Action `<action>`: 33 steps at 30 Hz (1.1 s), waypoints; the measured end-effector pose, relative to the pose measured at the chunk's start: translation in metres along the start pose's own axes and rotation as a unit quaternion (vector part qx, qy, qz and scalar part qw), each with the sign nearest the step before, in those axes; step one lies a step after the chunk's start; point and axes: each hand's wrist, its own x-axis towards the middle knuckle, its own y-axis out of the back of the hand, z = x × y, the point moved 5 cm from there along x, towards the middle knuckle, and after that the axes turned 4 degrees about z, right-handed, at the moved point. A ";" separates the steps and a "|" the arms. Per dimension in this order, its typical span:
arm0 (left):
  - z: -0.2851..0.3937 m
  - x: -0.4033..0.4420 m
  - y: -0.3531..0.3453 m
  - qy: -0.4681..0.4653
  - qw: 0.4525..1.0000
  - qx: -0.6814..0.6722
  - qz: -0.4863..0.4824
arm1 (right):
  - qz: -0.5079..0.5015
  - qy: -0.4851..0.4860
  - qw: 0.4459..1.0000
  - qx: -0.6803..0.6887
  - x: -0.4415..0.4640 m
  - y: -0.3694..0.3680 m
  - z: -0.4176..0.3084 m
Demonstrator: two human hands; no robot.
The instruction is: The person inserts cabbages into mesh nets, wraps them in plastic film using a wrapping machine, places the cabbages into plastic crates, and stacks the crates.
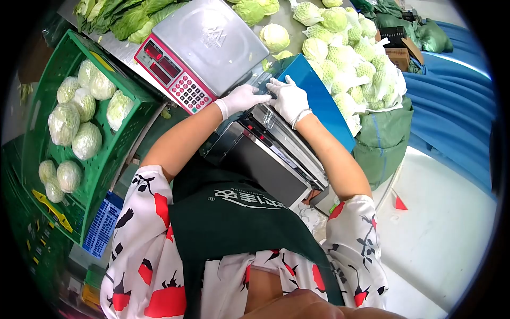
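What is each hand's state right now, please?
Left hand: beside the scale; whether it grips anything cannot be told.
Right hand: open, fingers spread, by the blue panel.

This looks like a workplace for weighing and packing vegetables; whether a shop's back room or a warehouse, I cannot tell. At its middle sits a digital price-computing scale (212, 45) with a keypad. Left of the scale, a green plastic crate (114, 154) holds film-wrapped napa cabbages (64, 124); beyond it lie leafy greens (141, 24). Right of it are netted round cabbages (340, 58) and a green woven sack (380, 151). Nearer than the scale is a printed work apron (234, 223).
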 end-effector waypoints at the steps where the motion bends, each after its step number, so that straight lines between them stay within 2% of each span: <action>1: -0.002 0.002 -0.001 -0.002 1.000 0.017 -0.002 | 0.002 -0.002 1.000 -0.002 0.000 0.000 -0.001; 4: -0.004 0.005 -0.002 -0.012 1.000 0.024 -0.001 | 0.012 0.013 1.000 -0.021 0.000 0.000 -0.004; 7: 0.009 -0.001 0.001 0.021 0.998 -0.001 -0.059 | 0.019 0.007 1.000 -0.009 -0.001 0.005 -0.008; 11: 0.011 -0.007 0.002 0.046 0.998 0.006 -0.039 | -0.008 0.032 0.999 -0.032 0.003 0.000 0.000; 14: 0.010 -0.015 0.007 0.049 0.984 -0.136 -0.109 | -0.036 0.044 0.997 -0.046 0.003 0.005 -0.004; 18: -0.008 -0.025 0.026 0.114 0.969 -0.206 -0.070 | -0.067 0.057 0.996 -0.015 -0.001 0.015 0.000; 19: -0.011 -0.028 0.024 0.113 0.972 -0.201 -0.054 | -0.084 0.027 0.996 0.004 -0.005 0.019 0.001; 23: -0.023 -0.021 0.010 0.073 0.976 -0.199 -0.038 | -0.022 0.041 0.999 -0.012 -0.017 0.015 0.000; 29: -0.016 -0.024 0.013 0.111 0.976 -0.187 -0.020 | -0.024 0.040 0.997 -0.068 -0.013 0.005 -0.001; 32: -0.005 -0.032 0.014 0.103 0.970 -0.220 0.001 | -0.012 0.044 0.999 -0.026 -0.015 0.011 -0.003; 33: -0.009 -0.032 0.012 0.068 0.970 -0.234 0.018 | 0.000 0.043 0.999 -0.005 -0.017 0.012 -0.003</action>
